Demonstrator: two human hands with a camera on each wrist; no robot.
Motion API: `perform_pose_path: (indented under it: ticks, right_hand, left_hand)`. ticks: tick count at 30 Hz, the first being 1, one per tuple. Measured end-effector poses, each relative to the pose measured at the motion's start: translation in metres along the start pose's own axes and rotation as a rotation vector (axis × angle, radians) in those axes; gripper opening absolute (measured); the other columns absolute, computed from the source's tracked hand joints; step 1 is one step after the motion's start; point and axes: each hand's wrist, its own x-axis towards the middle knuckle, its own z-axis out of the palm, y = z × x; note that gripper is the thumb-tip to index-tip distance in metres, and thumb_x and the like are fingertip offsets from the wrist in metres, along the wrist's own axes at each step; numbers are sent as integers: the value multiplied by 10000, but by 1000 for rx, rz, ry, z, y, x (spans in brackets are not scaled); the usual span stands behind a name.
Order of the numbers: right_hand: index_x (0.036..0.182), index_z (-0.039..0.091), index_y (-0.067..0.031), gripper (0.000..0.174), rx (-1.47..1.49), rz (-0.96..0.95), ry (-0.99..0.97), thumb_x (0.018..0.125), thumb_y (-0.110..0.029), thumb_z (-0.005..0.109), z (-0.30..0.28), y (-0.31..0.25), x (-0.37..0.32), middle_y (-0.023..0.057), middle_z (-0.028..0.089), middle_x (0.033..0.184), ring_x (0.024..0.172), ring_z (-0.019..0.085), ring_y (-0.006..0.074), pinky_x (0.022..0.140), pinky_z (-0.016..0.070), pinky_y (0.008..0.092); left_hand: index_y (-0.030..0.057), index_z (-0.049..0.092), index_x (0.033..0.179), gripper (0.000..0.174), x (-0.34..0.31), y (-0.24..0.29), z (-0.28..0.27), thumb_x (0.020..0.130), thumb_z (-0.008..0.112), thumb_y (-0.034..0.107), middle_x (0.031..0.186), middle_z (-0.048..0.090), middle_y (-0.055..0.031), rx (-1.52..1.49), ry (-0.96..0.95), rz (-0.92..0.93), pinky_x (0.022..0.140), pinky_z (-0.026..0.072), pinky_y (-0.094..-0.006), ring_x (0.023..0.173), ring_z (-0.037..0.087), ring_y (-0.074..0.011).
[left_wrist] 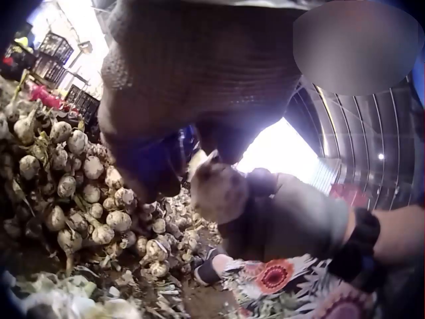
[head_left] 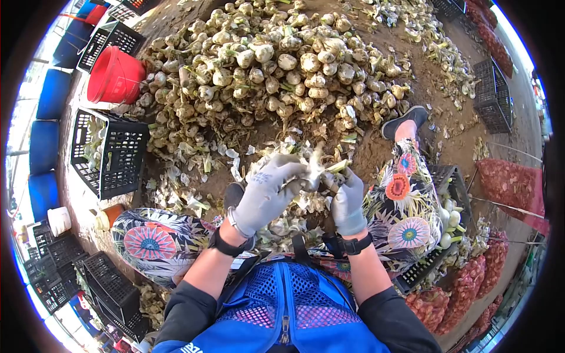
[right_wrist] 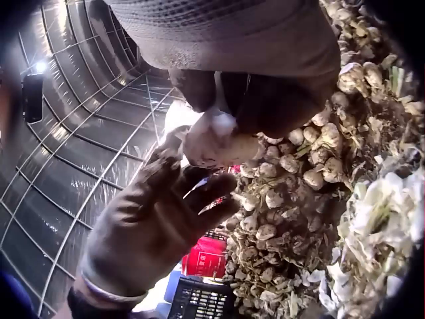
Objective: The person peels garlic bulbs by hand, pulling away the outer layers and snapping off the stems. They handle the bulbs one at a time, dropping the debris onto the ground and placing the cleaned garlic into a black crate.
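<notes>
A pale garlic bulb with a short green stem is between my two gloved hands, in front of my body. My right hand grips it from the stem side, fingers curled. From the other side my left hand pinches at its outer skin with thumb and fingertips. In the left wrist view the bulb shows its rounded, soiled side. White skin hangs about the bulb in the right wrist view, where the right-hand fingers partly cover it.
A large heap of garlic lies ahead on the ground. On the left stand a red bucket and a black crate. Peeled bulbs lie in a crate at my right leg. Net sacks line the right side.
</notes>
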Motion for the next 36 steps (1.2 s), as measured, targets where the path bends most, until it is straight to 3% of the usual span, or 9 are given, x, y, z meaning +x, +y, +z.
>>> perform_pose_path:
  ticks: [6,15,20,22,26,28,32,34,36]
  right_hand:
    - [1031,676,18,202,261,206,56,899,-135,665,-3,9,2,26,676,910,787,618,88,746,497,238]
    - [1027,671,30,165,183,98,50,894,-68,674,-2,8,0,20,672,897,770,610,82,723,493,234]
    - [1057,663,24,208,236,185,83,923,-134,643,1,13,-3,66,685,923,824,648,141,762,516,277]
    - [1092,638,21,260,809,453,-11,954,-195,596,-6,31,0,134,692,994,889,675,219,788,531,348]
    - [1158,629,-57,276,1102,627,-89,967,-235,539,-24,41,5,133,665,1190,1073,637,299,885,510,512]
    - [1177,633,-92,281,1093,594,-152,966,-242,524,-26,42,6,116,653,1229,1115,617,313,903,494,536]
    - [1173,634,-33,287,976,464,-164,948,-195,557,-8,43,4,136,657,1198,1093,625,288,865,497,467]
    - [1149,646,-11,270,939,435,-216,935,-167,591,-6,48,6,126,678,1143,1051,643,257,852,502,424]
    - [1073,661,5,220,-32,161,-9,923,-154,636,-6,50,10,82,705,963,849,667,198,795,519,326]
  left_hand:
    - [54,651,1009,150,-9,-5,-1,861,652,73,982,629,-149,357,-255,-28,779,505,-389,912,623,-336]
    - [33,667,1010,397,-17,-21,13,950,614,421,868,682,-194,-64,-172,-368,707,512,-408,811,674,-352]
    - [56,687,973,250,-16,0,20,934,617,293,846,680,-156,74,-252,-382,690,507,-390,784,666,-343]
    - [69,687,985,159,-17,-3,20,901,633,192,819,661,-152,24,-61,-198,718,513,-398,792,656,-352]
    - [69,682,1010,147,-21,-54,12,878,630,111,803,646,-140,485,11,-267,739,515,-405,810,651,-344]
    - [52,672,1058,185,-18,-57,9,888,610,93,773,644,-123,350,257,-122,732,516,-406,795,658,-321]
    - [67,708,1029,180,-17,-36,5,918,611,170,932,653,-163,-175,-108,-576,733,518,-393,841,656,-342]
    - [76,721,989,219,-23,-48,1,911,642,265,990,661,-158,-45,-193,-494,740,514,-387,855,650,-338]
    - [58,718,945,262,-34,-60,1,895,675,312,873,660,-113,778,-77,-87,736,502,-362,835,646,-306]
